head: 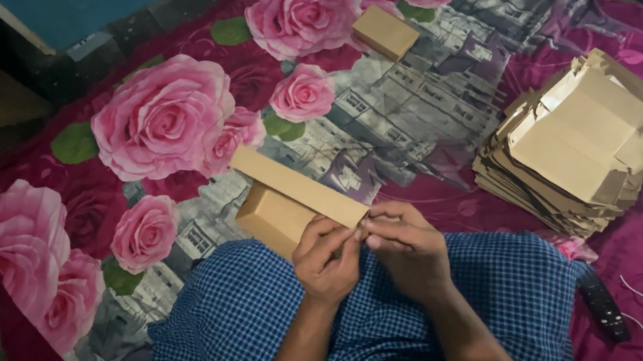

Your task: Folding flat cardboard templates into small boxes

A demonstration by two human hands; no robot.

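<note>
Over the blue checked cloth [370, 323] on the lap, the left hand [326, 258] and right hand [405, 242] meet, fingers [377, 211] pinched shut on the near end of a half-folded brown cardboard box [286, 205]. Beyond lie the rose-printed bedsheet [159, 118], a finished box [385, 32], and, right, a stack of flat cardboard blanks [580, 145] and a black remote [604, 305].
</note>
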